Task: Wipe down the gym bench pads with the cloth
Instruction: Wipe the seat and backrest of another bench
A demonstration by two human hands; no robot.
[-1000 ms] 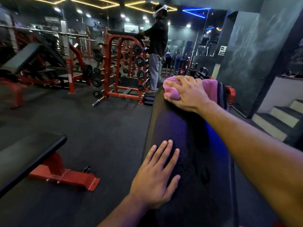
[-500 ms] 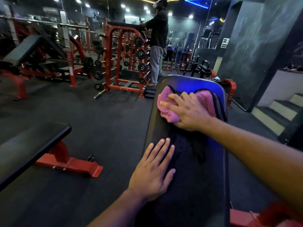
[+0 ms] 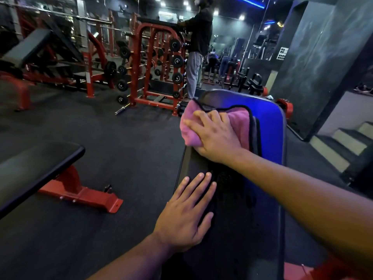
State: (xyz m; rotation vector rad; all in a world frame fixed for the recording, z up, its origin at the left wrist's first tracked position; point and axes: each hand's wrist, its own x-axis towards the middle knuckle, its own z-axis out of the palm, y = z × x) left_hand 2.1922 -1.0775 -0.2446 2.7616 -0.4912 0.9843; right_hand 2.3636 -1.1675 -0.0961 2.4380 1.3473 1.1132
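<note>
step: wiping far half of pad | right hand [image 3: 215,136] is pressing flat, fingers spread, on pink cloth [image 3: 241,126] to keep it bearing on the worktop pad [image 3: 270,138] near its far left edge | left hand [image 3: 185,217] is lying open on near pad, likely bracing the reach | near half probably still pending

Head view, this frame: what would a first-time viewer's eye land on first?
The pink cloth near the far end of the bench pad, pressed flat under the right hand, stands out against the dark gym. The pad glows blue along its right side. Nearer the camera, the left hand lies flat on the pad, and a red weight rack stands behind.
</note>
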